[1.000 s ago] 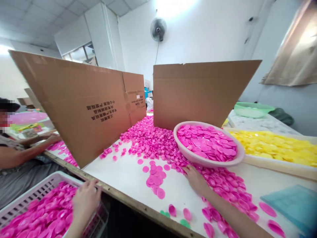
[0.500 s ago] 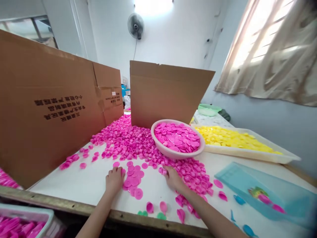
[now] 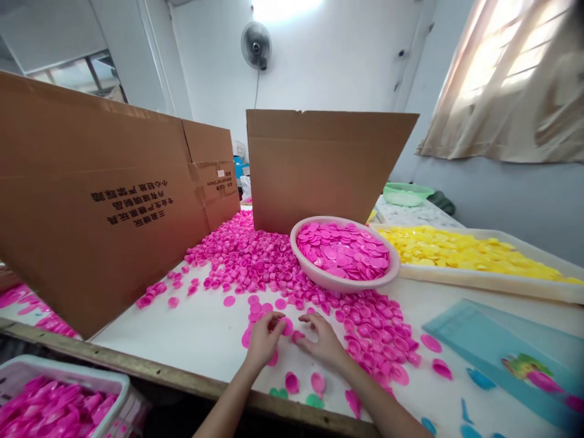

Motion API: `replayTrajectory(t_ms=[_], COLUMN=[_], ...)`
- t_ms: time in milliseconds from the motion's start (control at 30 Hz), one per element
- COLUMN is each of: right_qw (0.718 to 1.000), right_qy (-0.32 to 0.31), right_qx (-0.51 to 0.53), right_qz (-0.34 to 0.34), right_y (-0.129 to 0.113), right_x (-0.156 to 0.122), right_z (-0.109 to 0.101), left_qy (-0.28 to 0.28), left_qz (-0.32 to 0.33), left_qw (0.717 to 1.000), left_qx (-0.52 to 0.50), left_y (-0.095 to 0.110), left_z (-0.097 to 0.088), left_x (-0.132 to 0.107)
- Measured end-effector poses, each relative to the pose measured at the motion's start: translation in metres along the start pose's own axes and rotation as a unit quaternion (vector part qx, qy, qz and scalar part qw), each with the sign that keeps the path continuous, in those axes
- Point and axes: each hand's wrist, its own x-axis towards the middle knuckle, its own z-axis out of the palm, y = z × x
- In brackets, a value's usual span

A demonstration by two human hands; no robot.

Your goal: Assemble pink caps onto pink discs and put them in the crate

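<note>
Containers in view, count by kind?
Pale pink round basin: 1
White tray of yellow discs: 1
Clear teal tray: 1
White slotted crate: 1
Green bowl: 1
Total: 5

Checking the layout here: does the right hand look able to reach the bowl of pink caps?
Probably yes: the right hand lies just in front of the pale pink bowl, with only loose pink caps between them.
</note>
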Motion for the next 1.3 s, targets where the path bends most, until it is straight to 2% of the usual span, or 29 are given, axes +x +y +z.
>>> replayTrajectory(t_ms=[100,233,400,567,767,833,933,1000,1167,1233,1300], right_qw=[0.995,0.98,0.971,0.958,0.933,0.928,0.92,0.906,0.863,0.856,0.857], right_qy=[-0.013,-0.036,-0.062,-0.103,-0.122,-0.125,-0.141,-0.171,-0.297,-0.33,-0.335], right_qx=[0.1,0.186,0.183,0.166,0.184,0.189,0.196,0.206,0.19,0.168,0.159], right_qz=[0.01,0.063,0.139,0.209,0.285,0.295,0.308,0.327,0.362,0.362,0.357], right_y=[-0.003,-0.002,0.001,0.004,0.004,0.003,0.0,-0.003,-0.004,0.0,0.006], right_x=[0.005,0.009,0.008,0.007,0.012,0.012,0.01,0.01,0.027,0.035,0.039], right_z=[-0.002,0.004,0.008,0.007,0.008,0.009,0.008,0.004,-0.009,-0.009,-0.004], left_qy=[-0.011,-0.012,-0.034,-0.067,-0.128,-0.111,-0.059,-0.051,-0.075,-0.084,-0.077], left_qz=[0.004,-0.018,-0.041,-0.052,-0.09,-0.071,0.01,0.031,0.018,0.018,0.019], left_qw=[1.0,1.0,0.998,0.991,0.973,0.965,0.949,0.936,0.918,0.917,0.918], left_qx=[-0.008,-0.011,0.016,0.105,0.167,0.225,0.31,0.347,0.39,0.39,0.388], left_y=[0.009,0.01,0.003,-0.006,0.0,0.004,0.008,0.007,0.005,0.005,0.005], left_z=[0.02,0.028,0.03,0.034,0.031,0.035,0.046,0.052,0.055,0.055,0.056], left_x=[0.003,0.007,0.002,-0.002,0.014,0.022,0.028,0.028,0.025,0.027,0.028])
